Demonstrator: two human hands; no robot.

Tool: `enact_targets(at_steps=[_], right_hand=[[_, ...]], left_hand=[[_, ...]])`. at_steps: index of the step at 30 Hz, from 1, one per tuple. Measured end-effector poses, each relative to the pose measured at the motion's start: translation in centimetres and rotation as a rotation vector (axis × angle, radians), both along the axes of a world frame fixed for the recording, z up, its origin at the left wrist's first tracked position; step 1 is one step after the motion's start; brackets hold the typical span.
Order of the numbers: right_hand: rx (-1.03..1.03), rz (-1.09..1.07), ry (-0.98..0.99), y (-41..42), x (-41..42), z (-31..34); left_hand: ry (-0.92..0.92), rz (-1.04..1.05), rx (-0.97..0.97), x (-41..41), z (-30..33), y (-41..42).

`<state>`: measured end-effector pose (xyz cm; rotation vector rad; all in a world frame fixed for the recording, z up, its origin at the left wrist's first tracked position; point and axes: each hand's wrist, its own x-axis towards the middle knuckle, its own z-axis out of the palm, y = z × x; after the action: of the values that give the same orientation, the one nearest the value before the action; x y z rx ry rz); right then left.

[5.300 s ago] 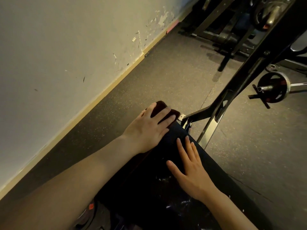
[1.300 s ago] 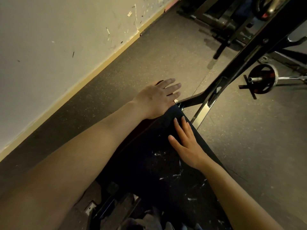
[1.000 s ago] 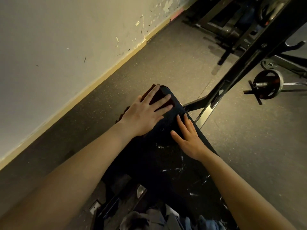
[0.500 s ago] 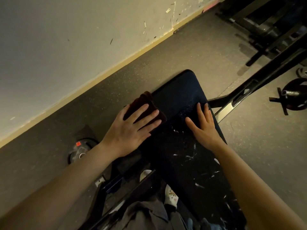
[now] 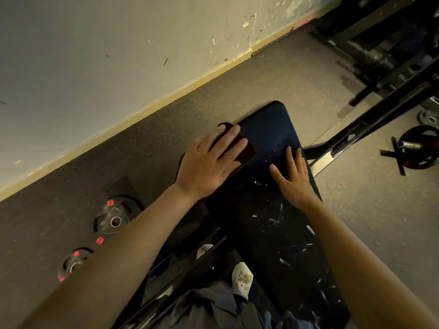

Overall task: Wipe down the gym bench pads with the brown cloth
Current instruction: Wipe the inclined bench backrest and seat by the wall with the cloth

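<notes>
Brown cloth (image 5: pixel 240 148) under left hand (image 5: pixel 209 165), bench pad (image 5: pixel 266 129)

folded dark brown cloth (image 5: pixel 240 148) mostly hidden under left hand (image 5: pixel 209 162) | black padded tabletop (image 5: pixel 266 210) near end cut by bottom edge | black weight plate (image 5: pixel 419 148) cut at right edge

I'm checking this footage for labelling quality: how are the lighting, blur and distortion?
Head view: dim, warm light; the dark bench pad and brown cloth lose detail in shadow; the skirting line bows slightly from the wide-angle lens; the rack frame at right is softly blurred; the steel bar shows mild glare.
</notes>
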<state>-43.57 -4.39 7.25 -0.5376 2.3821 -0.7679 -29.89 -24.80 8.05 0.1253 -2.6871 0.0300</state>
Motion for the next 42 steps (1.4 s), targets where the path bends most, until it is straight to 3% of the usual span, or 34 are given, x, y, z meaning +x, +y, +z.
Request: enact_targets(at_steps=[4, 12, 16, 28, 33, 42], right_hand=[[-0.005, -0.021, -0.002, -0.3, 0.2, 0.3], [-0.012, -0.051, 0.002, -0.8, 0.5, -0.1], [-0.002, -0.061, -0.026, -1.0, 0.3, -0.2], [0.011, 0.094, 0.023, 0.0, -0.8, -0.6], [0.009, 0.122, 0.035, 0.1, -1.0, -1.0], [0.024, 0.219, 0.093, 1.3, -1.6, -1.0]], left_hand=[[0.036, 0.325, 0.079, 0.2, -0.5, 1.0], [0.012, 0.403, 0.012, 0.4, -2.4, 4.2], [0.049, 0.470, 0.072, 0.3, -2.9, 5.2], [0.151, 0.708, 0.101, -0.7, -3.9, 7.4], [0.112, 0.831, 0.141, -1.3, -4.5, 9.7], [0.136, 0.867, 0.181, -0.6, -8.1, 14.7]])
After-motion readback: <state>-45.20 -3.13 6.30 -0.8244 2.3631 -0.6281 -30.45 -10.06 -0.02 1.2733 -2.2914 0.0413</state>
